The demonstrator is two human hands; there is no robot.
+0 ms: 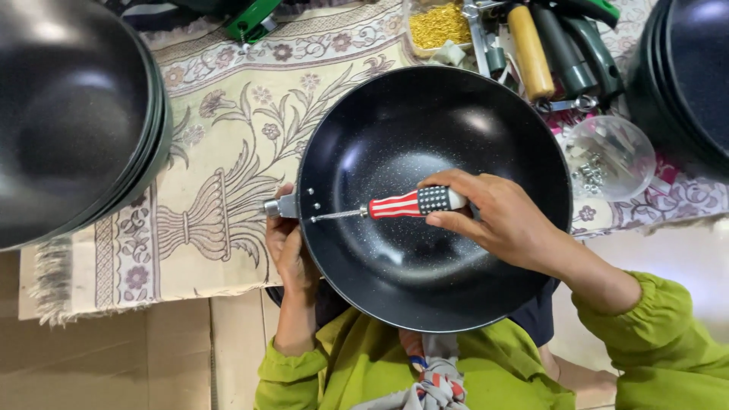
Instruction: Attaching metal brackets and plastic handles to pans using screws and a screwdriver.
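Screwdriver (395,206) lies across the black pan (456,281), long axis nine-to-three, tip at nine o'clock on the rim screws; right hand (501,220) clamps its striped handle, left hand (288,247) grips the pan's bracket (282,206).

- Person wears a long-sleeved top in bright yellow-green, plain, no print visible.
- Left sleeve (285,372) ends in a gathered, elasticated cuff at the wrist, fabric puckered around it.
- Right sleeve (668,342) same colour, loose and puffy, also gathered at the cuff, with folds running up the arm.
- Left hand (287,243) bare, no glove; no ring or watch visible.
- Right hand (497,216) bare, no glove; wrist and part of forearm uncovered below the cuff.
- Dark garment (535,319) shows at the lap.
- Patterned cloth (433,383), grey with red and blue patches, lies bunched at the front of the body, bottom of view.
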